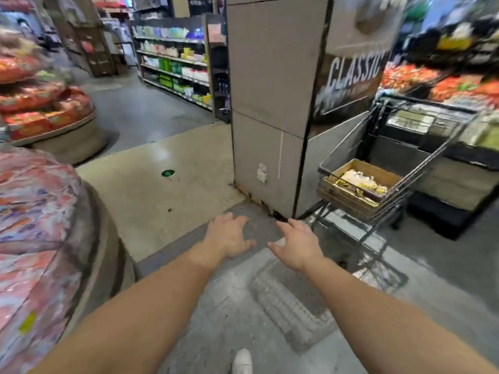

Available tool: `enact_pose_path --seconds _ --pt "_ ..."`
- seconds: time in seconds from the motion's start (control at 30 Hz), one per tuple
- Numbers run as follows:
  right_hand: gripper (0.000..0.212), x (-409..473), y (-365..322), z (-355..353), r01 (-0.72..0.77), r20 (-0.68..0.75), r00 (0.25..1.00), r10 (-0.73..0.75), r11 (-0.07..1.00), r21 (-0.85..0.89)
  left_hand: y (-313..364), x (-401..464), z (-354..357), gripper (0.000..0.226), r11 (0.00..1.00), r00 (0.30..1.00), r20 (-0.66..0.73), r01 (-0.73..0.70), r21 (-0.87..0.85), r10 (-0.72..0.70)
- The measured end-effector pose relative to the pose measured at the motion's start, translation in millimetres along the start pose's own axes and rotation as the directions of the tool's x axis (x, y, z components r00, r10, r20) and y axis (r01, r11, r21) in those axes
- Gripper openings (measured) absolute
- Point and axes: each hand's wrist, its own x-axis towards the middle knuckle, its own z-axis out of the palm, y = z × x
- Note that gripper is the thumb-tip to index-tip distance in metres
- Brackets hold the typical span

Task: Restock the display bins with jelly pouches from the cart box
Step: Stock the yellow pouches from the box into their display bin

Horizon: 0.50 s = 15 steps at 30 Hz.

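Left hand [229, 236] (empty), right hand [298, 245] empty, box [359, 184] in cart [421, 147]

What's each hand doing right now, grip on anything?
Left hand: open, fingers spread, holding nothing.
Right hand: open, fingers spread, holding nothing.
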Motion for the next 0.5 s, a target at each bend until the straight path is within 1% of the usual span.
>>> enact_pose_path --seconds 0.17,0.27,0.33,0.4,0.5 --pt "0.068 73.8 78.1 -40.7 -0.200 -0.068 0.977 0.200 0.980 0.002 64.9 134.9 -18.6 0.075 0.971 0.974 0.012 -0.227 0.070 0.226" --pt "0.067 113.1 115.9 -64.6 -0.333 -0.117 0.935 0.336 0.942 0.040 107.3 202.8 -35.9 0.070 0.932 0.937 0.009 -0.348 0.098 0.349" --pt "0.065 132.7 139.2 -76.0 -0.389 -0.144 0.907 0.395 0.919 0.071 136.0 243.3 -39.9 0.067 0.908 0.912 0.016 -0.411 0.088 0.411" --pt "0.063 146.0 163.6 -84.1 -0.444 -0.141 0.880 0.454 0.891 0.096 167.3 275.7 -38.2 0.067 0.875 0.879 0.055 -0.476 0.084 0.473" --pt "0.069 171.9 208.9 -95.0 -0.527 -0.128 0.833 0.538 0.842 0.114 215.2 325.6 -33.5 0.068 0.832 0.837 0.108 -0.547 0.097 0.537"
